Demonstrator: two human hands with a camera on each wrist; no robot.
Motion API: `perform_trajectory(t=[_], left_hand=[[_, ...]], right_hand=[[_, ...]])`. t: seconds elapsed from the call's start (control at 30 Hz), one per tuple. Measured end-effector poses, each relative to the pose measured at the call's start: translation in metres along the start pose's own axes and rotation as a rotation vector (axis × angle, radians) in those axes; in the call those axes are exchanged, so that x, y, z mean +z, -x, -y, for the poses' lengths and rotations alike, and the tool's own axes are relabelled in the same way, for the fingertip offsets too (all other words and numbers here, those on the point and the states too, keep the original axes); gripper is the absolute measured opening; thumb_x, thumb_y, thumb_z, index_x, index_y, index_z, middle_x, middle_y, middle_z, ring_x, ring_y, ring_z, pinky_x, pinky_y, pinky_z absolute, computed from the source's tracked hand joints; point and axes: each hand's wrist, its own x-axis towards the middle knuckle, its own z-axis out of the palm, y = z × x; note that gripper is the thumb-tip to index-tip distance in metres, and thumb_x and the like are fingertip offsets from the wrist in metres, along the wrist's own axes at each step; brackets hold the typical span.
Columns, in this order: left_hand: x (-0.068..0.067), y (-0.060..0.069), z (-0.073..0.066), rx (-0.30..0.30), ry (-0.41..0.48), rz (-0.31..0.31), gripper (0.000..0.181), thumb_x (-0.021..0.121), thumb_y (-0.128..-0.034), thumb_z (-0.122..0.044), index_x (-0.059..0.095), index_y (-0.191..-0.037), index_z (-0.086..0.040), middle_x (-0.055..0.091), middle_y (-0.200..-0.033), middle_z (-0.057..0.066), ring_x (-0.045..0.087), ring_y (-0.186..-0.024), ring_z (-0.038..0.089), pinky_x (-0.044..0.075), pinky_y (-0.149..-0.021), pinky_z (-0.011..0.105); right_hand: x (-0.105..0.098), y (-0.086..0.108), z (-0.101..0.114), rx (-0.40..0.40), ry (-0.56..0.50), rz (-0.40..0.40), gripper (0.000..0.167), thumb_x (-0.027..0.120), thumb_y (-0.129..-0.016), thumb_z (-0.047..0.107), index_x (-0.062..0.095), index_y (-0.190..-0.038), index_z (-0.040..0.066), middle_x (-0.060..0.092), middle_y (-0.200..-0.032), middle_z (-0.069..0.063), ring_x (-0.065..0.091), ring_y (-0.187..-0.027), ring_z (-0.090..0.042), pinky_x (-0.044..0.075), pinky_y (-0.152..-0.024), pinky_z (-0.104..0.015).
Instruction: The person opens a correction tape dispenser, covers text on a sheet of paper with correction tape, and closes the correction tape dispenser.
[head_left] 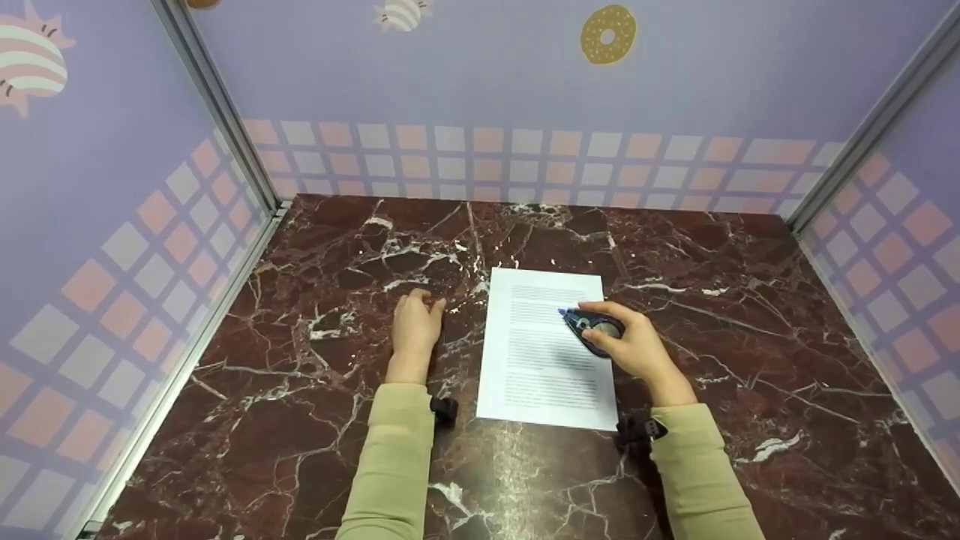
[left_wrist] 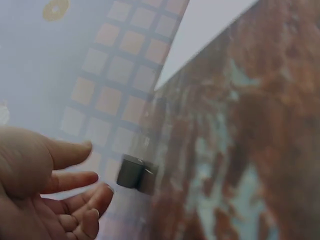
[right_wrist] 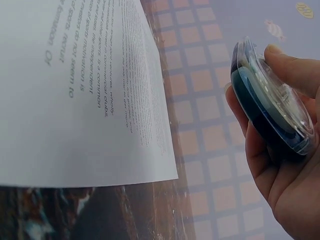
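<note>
My right hand (head_left: 634, 341) holds a dark blue correction tape (head_left: 592, 330) with a clear window and a blue tip. Thumb and fingers grip the body of the correction tape (right_wrist: 267, 97) from both sides, as the right wrist view shows. Below it lies a white printed sheet (head_left: 551, 409), and the tip points toward the upper text lines. Left of the paper, my left hand (head_left: 417, 326) is at the table, fingers loosely bent and holding nothing. A small dark block-like thing (left_wrist: 131, 171) appears beyond those fingertips in the left wrist view; its kind is unclear.
The table (head_left: 315, 420) has a glossy dark red marble pattern with white veins. Lilac panels with pink and white squares (head_left: 491, 161) enclose its back and both sides. Each wrist wears a black strap-on device, such as the left wrist device (head_left: 445, 411).
</note>
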Motion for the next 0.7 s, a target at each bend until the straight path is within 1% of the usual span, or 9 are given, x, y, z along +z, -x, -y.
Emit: perform_trajectory(t=[0.07, 0.13, 0.17, 0.23, 0.33, 0.4, 0.5, 0.6, 0.7], left_hand=[[0.000, 0.002, -0.007, 0.055, 0.026, -0.011, 0.040, 0.069, -0.0996, -0.026, 0.066, -0.129, 0.001, 0.066, -0.114, 0.021, 0.066, -0.106, 0.037, 0.056, -0.096, 0.049], [0.002, 0.004, -0.013, 0.115, 0.058, -0.003, 0.038, 0.070, -0.0986, -0.026, 0.068, -0.126, -0.001, 0.065, -0.114, 0.019, 0.066, -0.106, 0.035, 0.056, -0.096, 0.048], [0.003, 0.006, -0.016, 0.147, 0.066, 0.007, 0.036, 0.071, -0.0982, -0.026, 0.068, -0.125, -0.002, 0.065, -0.115, 0.018, 0.066, -0.107, 0.035, 0.056, -0.097, 0.048], [0.005, 0.009, -0.022, 0.194, 0.075, 0.053, 0.036, 0.071, -0.0979, -0.025, 0.068, -0.126, -0.003, 0.064, -0.120, 0.016, 0.065, -0.113, 0.034, 0.055, -0.101, 0.048], [0.009, 0.015, -0.029, 0.267, 0.047, 0.151, 0.038, 0.072, -0.0971, -0.024, 0.068, -0.129, -0.005, 0.063, -0.129, 0.016, 0.062, -0.124, 0.034, 0.051, -0.109, 0.049], [0.011, 0.018, -0.033, 0.302, 0.014, 0.236, 0.041, 0.072, -0.0970, -0.024, 0.066, -0.133, -0.005, 0.061, -0.138, 0.016, 0.057, -0.132, 0.036, 0.048, -0.114, 0.050], [0.014, 0.022, -0.036, 0.343, -0.045, 0.360, 0.045, 0.073, -0.0967, -0.025, 0.064, -0.137, -0.006, 0.057, -0.147, 0.016, 0.052, -0.140, 0.036, 0.045, -0.118, 0.050], [0.017, 0.025, -0.038, 0.377, -0.109, 0.464, 0.051, 0.074, -0.0961, -0.025, 0.061, -0.141, -0.006, 0.052, -0.153, 0.016, 0.048, -0.145, 0.036, 0.041, -0.122, 0.050], [0.022, 0.027, -0.037, 0.400, -0.170, 0.549, 0.060, 0.075, -0.0948, -0.026, 0.055, -0.148, -0.005, 0.047, -0.159, 0.017, 0.041, -0.151, 0.035, 0.035, -0.126, 0.049]], right_hand=[[-0.001, 0.000, -0.001, -0.005, 0.007, 0.001, 0.041, 0.078, -0.091, 0.014, 0.071, -0.132, 0.014, 0.070, -0.135, -0.012, 0.069, -0.114, -0.028, 0.053, -0.090, -0.018], [-0.001, 0.000, -0.001, -0.004, 0.014, 0.001, 0.041, 0.078, -0.092, 0.016, 0.071, -0.132, 0.015, 0.070, -0.135, -0.012, 0.069, -0.114, -0.028, 0.053, -0.090, -0.020], [-0.001, 0.000, -0.001, -0.005, 0.017, -0.001, 0.041, 0.078, -0.092, 0.016, 0.071, -0.132, 0.015, 0.070, -0.134, -0.013, 0.069, -0.112, -0.028, 0.053, -0.089, -0.020], [-0.001, 0.000, -0.002, -0.005, 0.015, -0.005, 0.041, 0.078, -0.091, 0.015, 0.072, -0.131, 0.014, 0.071, -0.133, -0.013, 0.069, -0.110, -0.027, 0.053, -0.089, -0.019], [-0.001, -0.001, -0.002, 0.003, 0.004, -0.007, 0.041, 0.079, -0.090, 0.012, 0.072, -0.131, 0.013, 0.071, -0.132, -0.014, 0.068, -0.106, -0.026, 0.052, -0.087, -0.016], [0.000, -0.002, -0.002, 0.010, -0.006, -0.005, 0.042, 0.079, -0.090, 0.010, 0.072, -0.131, 0.013, 0.071, -0.132, -0.016, 0.068, -0.104, -0.026, 0.051, -0.085, -0.014], [0.000, -0.003, -0.002, 0.015, -0.011, 0.006, 0.043, 0.079, -0.090, 0.010, 0.072, -0.131, 0.013, 0.071, -0.132, -0.016, 0.067, -0.104, -0.026, 0.052, -0.085, -0.014], [0.000, -0.005, 0.000, 0.008, 0.001, 0.015, 0.043, 0.079, -0.090, 0.012, 0.071, -0.132, 0.013, 0.070, -0.133, -0.016, 0.068, -0.107, -0.027, 0.054, -0.088, -0.021], [0.002, -0.008, 0.000, -0.001, 0.024, 0.024, 0.043, 0.079, -0.090, 0.013, 0.071, -0.132, 0.014, 0.070, -0.133, -0.016, 0.069, -0.108, -0.029, 0.057, -0.090, -0.033]])
